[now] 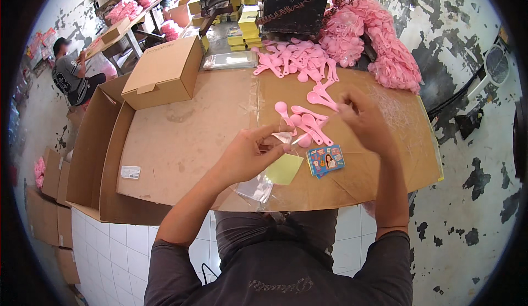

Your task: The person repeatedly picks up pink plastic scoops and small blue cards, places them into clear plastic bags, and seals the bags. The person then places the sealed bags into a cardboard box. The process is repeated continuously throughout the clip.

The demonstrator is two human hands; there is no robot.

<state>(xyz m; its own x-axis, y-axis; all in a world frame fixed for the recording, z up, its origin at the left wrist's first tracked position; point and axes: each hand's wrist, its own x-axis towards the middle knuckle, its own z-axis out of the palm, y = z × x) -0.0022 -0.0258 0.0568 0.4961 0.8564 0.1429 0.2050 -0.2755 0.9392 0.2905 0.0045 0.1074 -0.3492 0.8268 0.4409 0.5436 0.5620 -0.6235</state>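
My left hand (pixel 247 155) is closed, its thumb and fingertips pinching a whitish piece of plastic film (pixel 282 136). Up and to the right, my right hand (pixel 360 120) has curled fingers; a thin pale strip seems to run toward it, but what it grips cannot be made out. Between the hands lie several loose pink spoons (pixel 312 124). Just below them is a small stack of blue printed cards (pixel 325 161) with a portrait. A yellow-green paper (pixel 285 169) and clear plastic bags (pixel 256 189) lie under and beside my left hand.
A large heap of pink spoons (pixel 300 58) and bundled pink spoons (pixel 379 42) fill the back right. A closed cardboard box (pixel 162 72) stands back left, above an open carton (pixel 104 152). Clear bags (pixel 230 60) lie behind. Another person (pixel 71 72) sits far left.
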